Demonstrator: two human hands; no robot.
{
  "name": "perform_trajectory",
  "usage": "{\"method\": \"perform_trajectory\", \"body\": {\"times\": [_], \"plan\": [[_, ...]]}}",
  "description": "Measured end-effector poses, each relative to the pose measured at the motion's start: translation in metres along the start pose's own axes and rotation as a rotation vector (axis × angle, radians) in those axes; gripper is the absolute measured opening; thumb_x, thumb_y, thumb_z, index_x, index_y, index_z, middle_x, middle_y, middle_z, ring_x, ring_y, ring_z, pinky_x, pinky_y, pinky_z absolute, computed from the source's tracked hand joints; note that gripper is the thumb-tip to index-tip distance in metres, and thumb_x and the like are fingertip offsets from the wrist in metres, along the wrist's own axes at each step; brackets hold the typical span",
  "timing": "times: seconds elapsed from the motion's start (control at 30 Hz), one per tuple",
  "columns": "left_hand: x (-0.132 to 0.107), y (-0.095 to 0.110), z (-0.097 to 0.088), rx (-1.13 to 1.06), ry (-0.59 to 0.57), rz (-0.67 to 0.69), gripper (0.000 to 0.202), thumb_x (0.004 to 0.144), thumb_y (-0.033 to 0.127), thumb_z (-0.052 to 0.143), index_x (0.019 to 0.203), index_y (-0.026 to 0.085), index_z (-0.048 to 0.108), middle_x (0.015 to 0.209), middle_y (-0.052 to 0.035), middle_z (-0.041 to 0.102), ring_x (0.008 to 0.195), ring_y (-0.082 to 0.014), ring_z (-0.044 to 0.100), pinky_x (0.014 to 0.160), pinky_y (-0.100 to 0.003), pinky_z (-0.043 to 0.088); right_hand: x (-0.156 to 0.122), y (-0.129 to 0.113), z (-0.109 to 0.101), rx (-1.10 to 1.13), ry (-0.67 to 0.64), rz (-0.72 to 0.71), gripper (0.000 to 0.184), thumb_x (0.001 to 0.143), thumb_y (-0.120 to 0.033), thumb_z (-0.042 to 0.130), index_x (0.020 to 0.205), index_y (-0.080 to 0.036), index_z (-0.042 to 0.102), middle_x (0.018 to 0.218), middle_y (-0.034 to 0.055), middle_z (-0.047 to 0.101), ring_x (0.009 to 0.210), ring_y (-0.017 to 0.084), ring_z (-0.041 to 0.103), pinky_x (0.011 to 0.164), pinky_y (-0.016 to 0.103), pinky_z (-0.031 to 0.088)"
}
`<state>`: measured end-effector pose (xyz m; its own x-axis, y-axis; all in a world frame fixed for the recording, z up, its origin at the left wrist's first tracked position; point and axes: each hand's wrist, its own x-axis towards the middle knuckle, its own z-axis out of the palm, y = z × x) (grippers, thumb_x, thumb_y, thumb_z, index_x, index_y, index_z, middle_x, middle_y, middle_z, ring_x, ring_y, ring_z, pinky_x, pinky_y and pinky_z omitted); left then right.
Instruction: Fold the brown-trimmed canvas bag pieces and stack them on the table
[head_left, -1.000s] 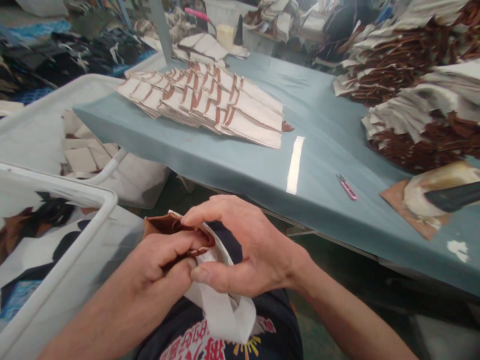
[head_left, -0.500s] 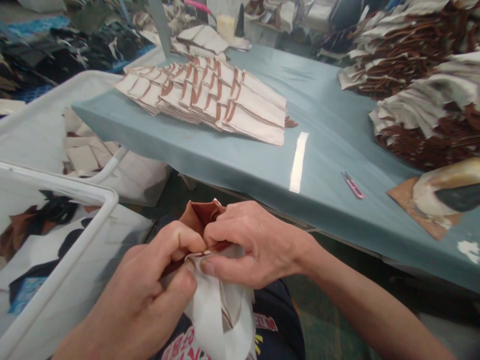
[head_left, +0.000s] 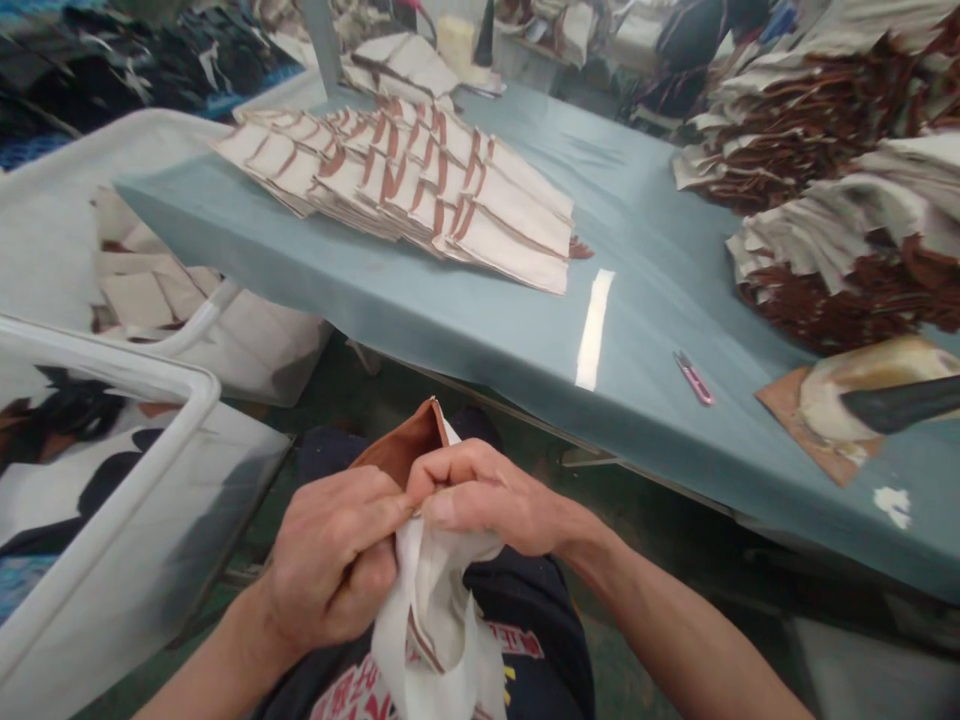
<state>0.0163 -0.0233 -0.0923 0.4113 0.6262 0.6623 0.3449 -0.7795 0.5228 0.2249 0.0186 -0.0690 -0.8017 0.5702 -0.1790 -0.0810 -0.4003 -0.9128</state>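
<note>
Over my lap I hold a sewn piece of brown and off-white material (head_left: 439, 590), its brown face turned up at the far end and the pale part hanging down. My left hand (head_left: 337, 550) is closed, pinching its edge from the left. From the right, my right hand (head_left: 487, 495) pinches the same edge, thumb and fingers pressed together. The fingertips of both hands meet there and hide the exact spot. A white strip loops below the hands.
On the blue-green table (head_left: 510, 340) lie overlapping pale pieces (head_left: 405, 180), a white strip (head_left: 595, 330), pink thread snips (head_left: 694, 378) and a glue container with a dark-handled brush (head_left: 847, 400). Stacked brown-and-white pieces (head_left: 847, 250) rise at right. White bins (head_left: 202, 390) stand at left.
Both hands have shifted their pinch along the edge and drawn closer together. The brown part has opened out at the far end, and the pale part hangs lower.
</note>
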Motion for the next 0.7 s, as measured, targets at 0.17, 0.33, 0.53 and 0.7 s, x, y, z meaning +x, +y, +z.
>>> {"method": "perform_trajectory", "body": {"times": [0.17, 0.33, 0.53, 0.7], "plan": [[-0.005, 0.000, 0.008, 0.034, 0.053, -0.014, 0.039, 0.087, -0.001, 0.051, 0.112, 0.027, 0.062, 0.072, 0.0043, 0.067, 0.054, -0.0154, 0.061, 0.057, -0.027, 0.052, 0.004, 0.020, 0.005, 0.142, 0.087, -0.004, 0.060, 0.085, -0.068, 0.087, 0.070, -0.021, 0.051, 0.058, -0.0098, 0.043, 0.050, 0.006, 0.032, 0.047, 0.023, 0.026], [0.000, 0.017, 0.002, -0.002, 0.058, -0.183, 0.035, 0.092, 0.004, 0.056, 0.117, 0.027, 0.064, 0.087, 0.0020, 0.077, 0.068, -0.0157, 0.074, 0.066, -0.026, 0.059, -0.010, 0.014, 0.001, 0.117, 0.039, -0.072, 0.055, 0.087, -0.059, 0.090, 0.073, -0.020, 0.053, 0.061, -0.0101, 0.045, 0.052, 0.006, 0.033, 0.048, 0.020, 0.028], [0.028, 0.024, -0.018, -0.335, -0.267, -0.476, 0.037, 0.111, 0.022, 0.038, 0.081, 0.024, 0.060, 0.067, 0.0053, 0.060, 0.054, -0.0121, 0.055, 0.051, -0.022, 0.044, -0.035, -0.022, 0.004, -0.449, 0.088, -0.276, 0.033, 0.099, -0.036, 0.075, 0.076, -0.019, 0.058, 0.064, -0.0091, 0.044, 0.056, 0.007, 0.034, 0.051, 0.021, 0.028], [0.035, 0.016, -0.021, -0.185, -0.352, -0.247, 0.035, 0.113, 0.018, 0.047, 0.079, 0.023, 0.057, 0.069, 0.0069, 0.059, 0.057, -0.0113, 0.054, 0.055, -0.024, 0.041, -0.047, -0.024, 0.002, -0.785, 0.151, -0.479, 0.022, 0.099, -0.023, 0.064, 0.078, -0.019, 0.059, 0.063, -0.0089, 0.047, 0.054, 0.006, 0.039, 0.055, 0.021, 0.031]]}}
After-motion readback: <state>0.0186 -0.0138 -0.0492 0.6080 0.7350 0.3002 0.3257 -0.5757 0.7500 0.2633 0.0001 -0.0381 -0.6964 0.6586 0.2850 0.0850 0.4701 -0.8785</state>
